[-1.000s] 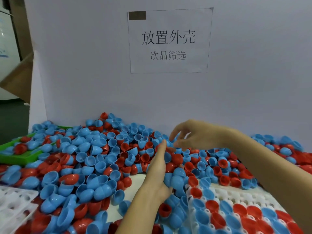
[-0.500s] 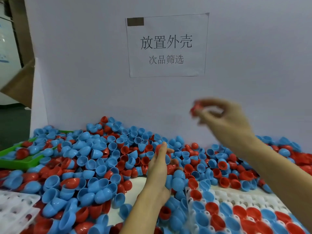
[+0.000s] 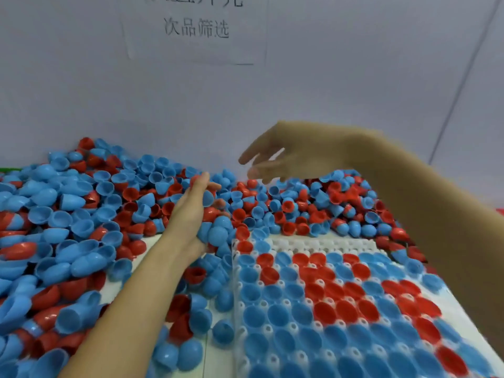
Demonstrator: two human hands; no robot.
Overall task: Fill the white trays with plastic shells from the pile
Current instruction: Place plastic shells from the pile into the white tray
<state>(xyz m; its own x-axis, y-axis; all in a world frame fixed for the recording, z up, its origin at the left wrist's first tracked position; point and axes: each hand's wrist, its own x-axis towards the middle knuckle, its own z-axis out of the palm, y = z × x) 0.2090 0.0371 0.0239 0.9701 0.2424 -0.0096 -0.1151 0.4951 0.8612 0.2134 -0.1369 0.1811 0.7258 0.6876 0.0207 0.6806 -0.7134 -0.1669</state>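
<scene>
Left hand [image 3: 191,214] cups blue shells at the pile [image 3: 81,214] edge, right hand [image 3: 289,156] hovers blurred, fingers spread and seemingly empty, so best drop low onto one loose shell, then seat it in the white tray [image 3: 313,245], back row bare.

Pile [image 3: 81,227] left and behind tray [image 3: 321,245], sign [image 3: 196,31] seemingly behind
</scene>
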